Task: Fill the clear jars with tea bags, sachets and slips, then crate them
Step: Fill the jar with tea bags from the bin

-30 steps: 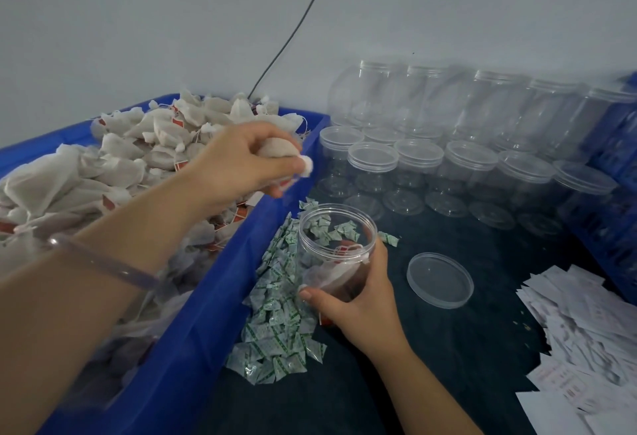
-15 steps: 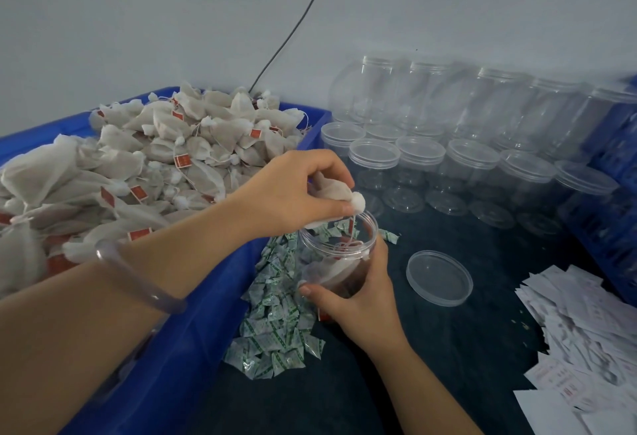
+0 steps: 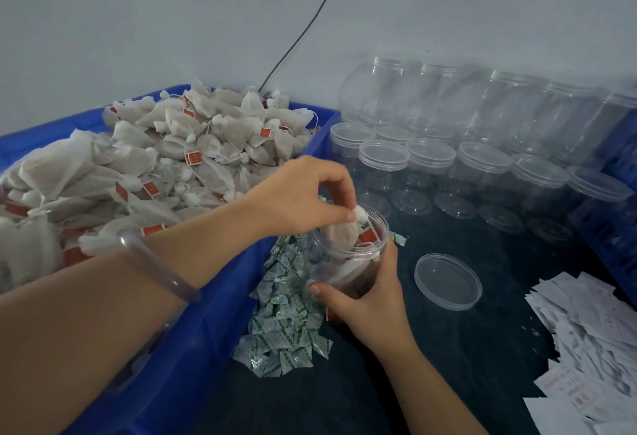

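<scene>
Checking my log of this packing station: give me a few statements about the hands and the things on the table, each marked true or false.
1. The left hand pinches a tea bag at the mouth of the open jar. True.
2. The right hand lies flat on the table, off the jar. False: it grips the jar's side.
3. A lid closes the held jar. False: the jar is open, and a loose lid lies on the table to its right.
4. Green-printed sachets lie heaped between the blue bin and the jar. True.
5. The paper slips are in the blue bin. False: they lie on the table at the right; the bin holds tea bags.
</scene>
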`<state>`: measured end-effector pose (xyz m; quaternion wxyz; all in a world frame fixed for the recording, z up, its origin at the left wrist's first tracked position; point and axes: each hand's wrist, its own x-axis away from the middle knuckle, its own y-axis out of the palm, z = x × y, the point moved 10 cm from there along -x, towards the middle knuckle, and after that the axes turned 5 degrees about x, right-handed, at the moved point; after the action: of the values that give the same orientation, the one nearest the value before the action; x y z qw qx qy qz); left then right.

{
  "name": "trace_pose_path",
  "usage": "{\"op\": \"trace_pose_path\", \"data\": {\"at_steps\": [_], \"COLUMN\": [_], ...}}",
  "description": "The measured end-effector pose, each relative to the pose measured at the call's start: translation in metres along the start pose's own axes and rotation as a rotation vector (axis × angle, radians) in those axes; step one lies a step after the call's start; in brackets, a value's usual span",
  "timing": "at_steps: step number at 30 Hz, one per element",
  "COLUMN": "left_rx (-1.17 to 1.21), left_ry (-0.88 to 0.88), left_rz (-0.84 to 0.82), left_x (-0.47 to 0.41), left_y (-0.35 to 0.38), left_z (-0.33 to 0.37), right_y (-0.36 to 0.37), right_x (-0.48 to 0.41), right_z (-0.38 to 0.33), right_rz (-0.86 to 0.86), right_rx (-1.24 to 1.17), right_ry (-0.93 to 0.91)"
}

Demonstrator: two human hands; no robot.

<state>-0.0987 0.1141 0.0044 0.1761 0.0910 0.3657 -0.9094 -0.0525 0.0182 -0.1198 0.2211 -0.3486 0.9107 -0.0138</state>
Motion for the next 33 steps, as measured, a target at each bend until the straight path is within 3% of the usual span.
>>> {"op": "trace_pose_path", "data": {"at_steps": [4, 7, 9, 13, 19, 27, 33], "left_rx": [-0.147, -0.43, -0.565, -0.698, -0.771, -0.583, -0.553], "left_ry": [-0.081, -0.258, -0.477, -0.798, -0.827, -0.868, -0.784], "left_rz": [0.043, 0.136, 0.059, -0.267, -0.277, -0.189, -0.186], "left_x": [-0.004, -0.003, 0.007, 0.045, 0.042, 0.04, 0.036], "left_y": [-0.022, -0.064, -0.082, -0.079, -0.078, -0.085, -0.09], "left_z": [-0.015, -0.044, -0.082, -0.138, -0.145, -0.149, -0.136], "right_y": [0.0, 0.0, 0.0, 0.0, 0.0, -0.001, -0.001], "right_x": [0.001, 0.002, 0.002, 0.002, 0.002, 0.001, 0.001], "right_z": [0.003, 0.004, 0.005, 0.004, 0.003, -0.001, -0.002], "right_rz": [-0.002, -0.006, -0.012, -0.022, -0.015, -0.008, -0.007], "right_rx": [-0.007, 0.005, 0.012, 0.024, 0.027, 0.034, 0.021], "right_ry": [0.015, 0.023, 0.03, 0.024, 0.004, -0.018, -0.003]}}
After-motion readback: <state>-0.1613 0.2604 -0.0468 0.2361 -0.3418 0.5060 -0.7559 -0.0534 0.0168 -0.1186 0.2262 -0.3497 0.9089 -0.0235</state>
